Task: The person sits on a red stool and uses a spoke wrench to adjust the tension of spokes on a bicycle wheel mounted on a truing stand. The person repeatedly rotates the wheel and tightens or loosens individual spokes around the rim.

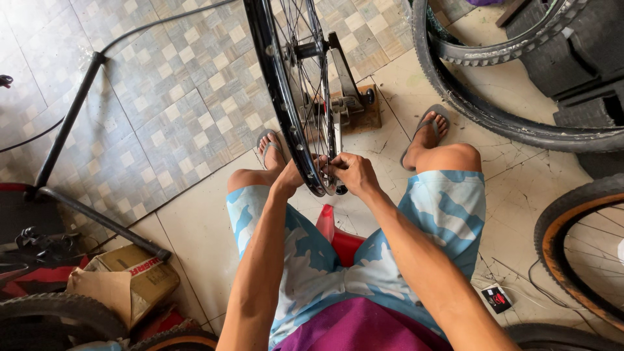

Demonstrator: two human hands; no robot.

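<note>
head view, black spoked wheel rim [281,84] upright in stand, left hand [291,177], right hand [351,172] at spokes

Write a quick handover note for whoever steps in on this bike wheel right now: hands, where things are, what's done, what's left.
Left hand: steadies the black wheel rim at its lower edge.
Right hand: fingers pinched at the rim's inner side among the spokes; whether it holds a small tool cannot be seen.
The wheel stands upright in a truing stand on the floor between the feet; it has no tyre on.
Done: wheel mounted in stand.
Left: cannot judge how many spokes are adjusted; carry on from the spot at the hands.
</note>
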